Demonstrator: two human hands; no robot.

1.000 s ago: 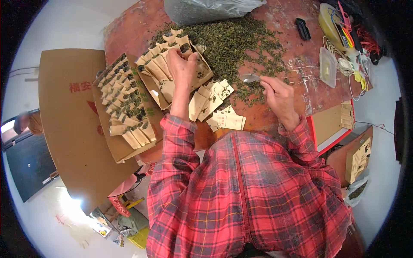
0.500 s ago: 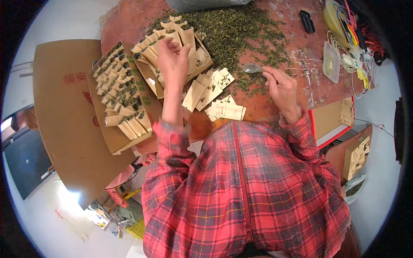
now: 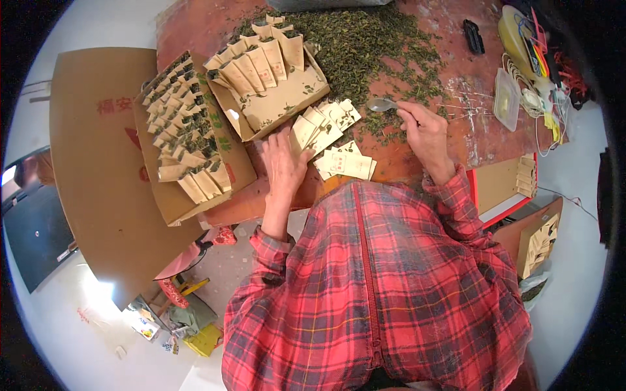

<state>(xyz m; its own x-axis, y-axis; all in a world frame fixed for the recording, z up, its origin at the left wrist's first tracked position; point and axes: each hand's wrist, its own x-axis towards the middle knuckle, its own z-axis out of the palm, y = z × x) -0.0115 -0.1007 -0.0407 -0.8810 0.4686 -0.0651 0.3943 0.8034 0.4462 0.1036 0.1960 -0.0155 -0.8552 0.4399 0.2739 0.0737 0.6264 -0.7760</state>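
Observation:
My right hand is closed around the handle of a metal spoon, its bowl over the edge of the loose dried leaves. Against the left end of a fanned pile of flat kraft paper packets rests my left hand, thumb apart from the fingers. A smaller group of flat packets lies nearer my body. Beyond the left hand is a shallow cardboard tray, in which several leaf-filled packets stand upright along the far side.
At left, a larger carton holds rows of filled packets; its big flap hangs outward. A black case, a clear plastic box and cords lie at right. Below the table's right edge stands a red-edged box.
My left hand has come away from the packets in the tray, down toward my body, to the flat packet pile. The right hand with the spoon stays nearly in place.

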